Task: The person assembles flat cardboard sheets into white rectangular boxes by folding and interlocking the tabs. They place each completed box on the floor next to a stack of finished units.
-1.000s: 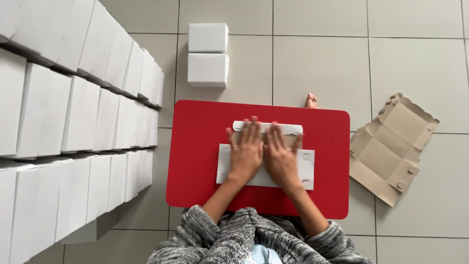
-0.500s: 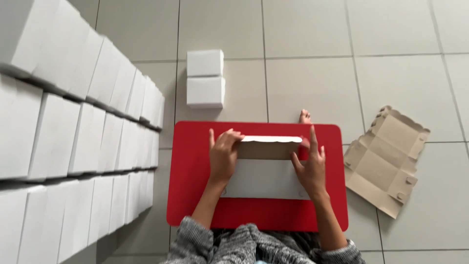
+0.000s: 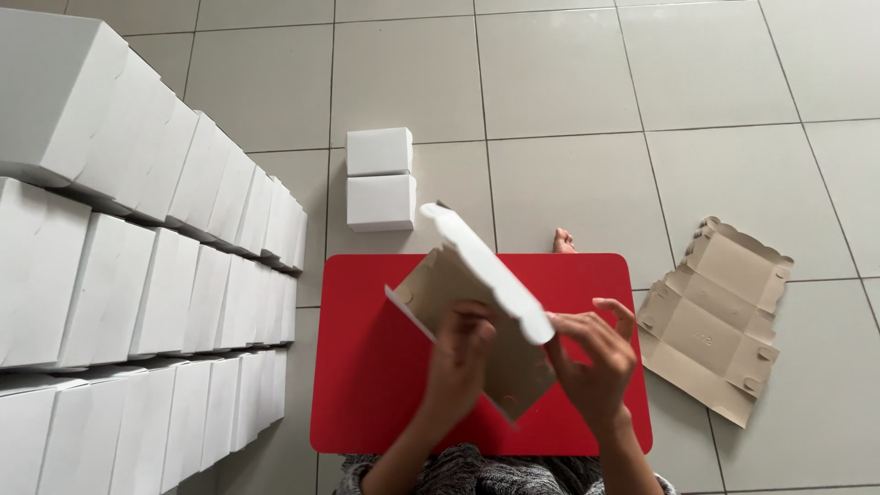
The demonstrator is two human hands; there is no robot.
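Head view: a person sits on a tiled floor (image 3: 568, 101) over a low red table, seen from above, folding cardboard.
Stacked boxes: rows of closed white boxes (image 3: 137, 275) fill the left side, piled several high, placed as in the earlier frames.
Red table: the red table (image 3: 367, 367) lies flat on the tiles below centre; much of its top is bare, where half a second ago the cardboard lay pressed flat upon it.
Flat blank: an unfolded brown cardboard blank (image 3: 715, 321) with scalloped edges lies on the floor just right of the table, unmoved.
Cardboard box blank: the half-folded box blank (image 3: 477, 293), white outside and brown inside, is now lifted off the table and tilted on a diagonal in the air above it, one long white flap raised toward the camera.
Two small boxes: a pair of white boxes (image 3: 379, 176) sit one behind the other on the tiles beyond the table's far edge, as before.
Left hand: the left hand (image 3: 463, 353) has risen from the tabletop and grips the blank's lower part, fingers curled around the card.
Right hand: the right hand (image 3: 596, 353) holds the end of the white flap, thumb and fingers pinching its edge, the other fingers spread loosely.
Foot: a bare foot (image 3: 563, 242) shows just past the table's far edge.
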